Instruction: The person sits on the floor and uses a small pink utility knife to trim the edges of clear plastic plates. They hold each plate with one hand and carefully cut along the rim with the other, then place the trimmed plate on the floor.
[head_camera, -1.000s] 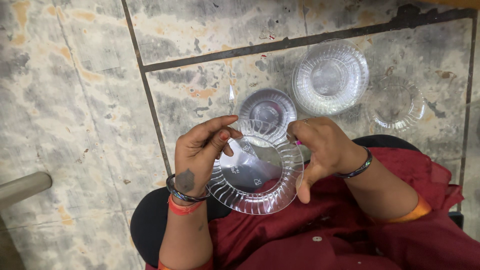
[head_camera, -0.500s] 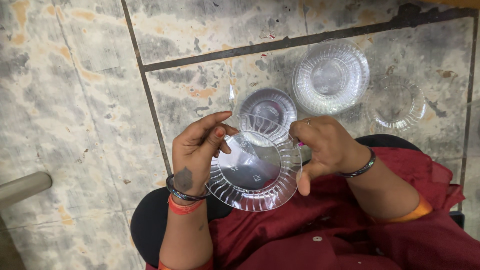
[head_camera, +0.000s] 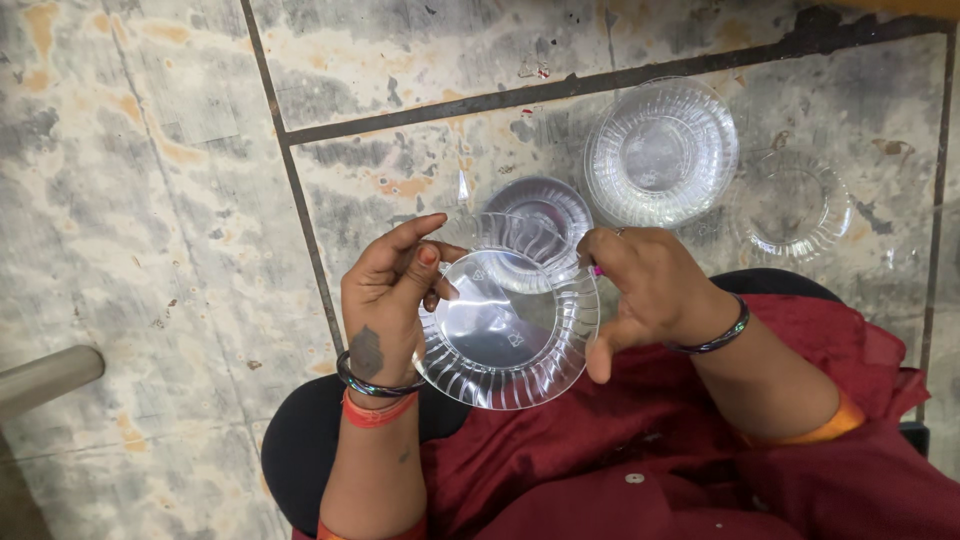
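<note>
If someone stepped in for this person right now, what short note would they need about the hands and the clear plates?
Left hand: grip shut on the left rim of a clear ribbed plate, held over the lap.
Right hand: fingers pinch the same plate at its upper right rim.
On the tiled floor beyond: a small clear plate, a stack of clear plates, and another clear plate to its right.
Done: cannot tell from this view.
Left: one plate is in hand, not set down.

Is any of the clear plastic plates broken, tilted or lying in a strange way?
Nothing stands out. The plate held by both hands looks whole, and the stack and two single plates lie flat on the stained floor.
</note>
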